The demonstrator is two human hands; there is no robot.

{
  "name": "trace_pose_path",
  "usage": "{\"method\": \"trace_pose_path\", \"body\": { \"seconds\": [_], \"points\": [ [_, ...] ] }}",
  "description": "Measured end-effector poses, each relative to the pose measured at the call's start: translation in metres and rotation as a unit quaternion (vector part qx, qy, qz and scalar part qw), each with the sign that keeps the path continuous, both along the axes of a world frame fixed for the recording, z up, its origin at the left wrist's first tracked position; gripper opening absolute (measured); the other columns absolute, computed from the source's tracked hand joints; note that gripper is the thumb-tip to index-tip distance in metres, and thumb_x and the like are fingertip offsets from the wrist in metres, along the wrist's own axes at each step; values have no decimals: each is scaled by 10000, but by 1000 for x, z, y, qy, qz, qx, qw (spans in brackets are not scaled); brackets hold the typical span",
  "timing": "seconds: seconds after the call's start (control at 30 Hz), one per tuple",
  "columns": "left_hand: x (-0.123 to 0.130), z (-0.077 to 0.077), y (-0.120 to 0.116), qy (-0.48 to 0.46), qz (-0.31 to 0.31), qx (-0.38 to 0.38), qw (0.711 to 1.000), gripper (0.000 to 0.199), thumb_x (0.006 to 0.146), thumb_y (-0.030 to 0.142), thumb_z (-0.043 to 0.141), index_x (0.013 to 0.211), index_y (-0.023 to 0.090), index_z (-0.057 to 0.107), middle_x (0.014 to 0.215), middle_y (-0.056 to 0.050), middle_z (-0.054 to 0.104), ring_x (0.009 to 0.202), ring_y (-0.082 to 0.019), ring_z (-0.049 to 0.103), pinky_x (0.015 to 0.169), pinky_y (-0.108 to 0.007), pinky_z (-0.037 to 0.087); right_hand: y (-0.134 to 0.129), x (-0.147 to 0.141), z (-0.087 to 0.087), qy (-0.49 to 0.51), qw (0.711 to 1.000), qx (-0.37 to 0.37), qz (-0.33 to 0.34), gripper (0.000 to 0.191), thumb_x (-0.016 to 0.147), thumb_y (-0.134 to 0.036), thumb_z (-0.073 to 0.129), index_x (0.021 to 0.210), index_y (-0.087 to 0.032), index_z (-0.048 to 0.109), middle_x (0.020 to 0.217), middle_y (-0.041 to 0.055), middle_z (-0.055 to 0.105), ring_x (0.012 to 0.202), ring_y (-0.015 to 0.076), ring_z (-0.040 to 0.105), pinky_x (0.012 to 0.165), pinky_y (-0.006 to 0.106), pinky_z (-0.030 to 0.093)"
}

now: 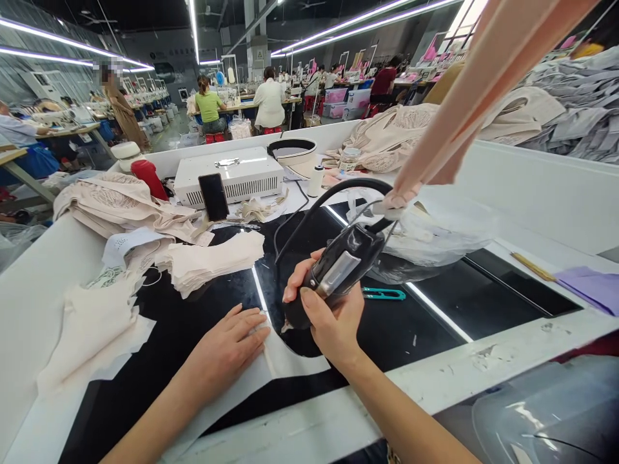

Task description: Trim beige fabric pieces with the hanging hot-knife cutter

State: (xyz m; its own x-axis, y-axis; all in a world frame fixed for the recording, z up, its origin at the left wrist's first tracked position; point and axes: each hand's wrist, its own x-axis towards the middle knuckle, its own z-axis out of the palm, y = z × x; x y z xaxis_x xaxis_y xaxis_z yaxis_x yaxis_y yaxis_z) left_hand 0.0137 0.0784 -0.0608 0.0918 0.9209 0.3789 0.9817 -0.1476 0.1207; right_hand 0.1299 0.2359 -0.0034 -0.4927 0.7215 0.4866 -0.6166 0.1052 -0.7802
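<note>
My right hand [333, 316] is wrapped round a black handheld tool [338, 267] with a silver lever. Its tip points down and left, close to the curved edge of a pale fabric piece [294, 362] on the glossy black surface [387, 335]. Flat on that fabric, left of the tool, rests my left hand [229, 345], fingers stretched out. A black cable [333, 189] and a peach fabric strip [459, 109] meet near the tool's top end. Just right of my right hand lie teal thread snips [384, 294].
Stacked cream pieces [217, 258] and more fabric [91, 322] lie left. Behind stand a phone [213, 197], a white vented box [229, 175] and a thread spool [316, 181]. Clear plastic [435, 238] is at right, near a yellow-handled tool [532, 265]. People sit at distant tables.
</note>
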Motion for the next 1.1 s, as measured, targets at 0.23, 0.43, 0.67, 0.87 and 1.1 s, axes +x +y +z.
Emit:
{"method": "trace_pose_path", "body": {
  "seconds": [0.23,0.43,0.67,0.87,1.1],
  "points": [
    [15,11,7,-5,-29,-32,999,182,1039,168,483,1173,148,605,1032,-69,683,975,-202,687,1054,-451,550,-2,1,-1,-7,1000,-19,1,356,802,-276,766,1053,-261,515,796,-49,658,563,116,609,536,266,538],
    [17,1,2,-30,-10,-46,998,204,1019,157,520,1211,171,588,1133,-87,659,1045,-223,665,1042,-465,548,-6,-2,1,-23,1000,-15,2,301,783,-239,743,986,-257,521,780,-48,653,567,119,607,554,273,540],
    [17,-4,-2,-39,3,-52,998,236,1019,140,506,1237,200,574,1180,-78,641,1069,-208,662,1059,-464,540,-10,0,-1,-34,999,-18,7,298,782,-228,732,995,-256,527,777,-47,661,566,117,616,554,269,548],
    [15,-6,-7,-47,-5,-52,998,226,1054,212,453,1242,232,577,1275,-88,612,1153,-217,639,1090,-476,518,-9,3,-1,-32,999,-16,7,281,800,-218,728,1000,-253,534,786,-51,662,563,108,617,561,263,547],
    [16,-5,-9,-39,-5,-46,998,254,1065,222,427,1266,246,581,1292,-86,615,1186,-200,632,1128,-475,485,-10,11,-4,-8,1000,-14,16,299,801,-214,737,1035,-264,558,802,-54,663,574,103,620,552,246,541]
  ]
}}
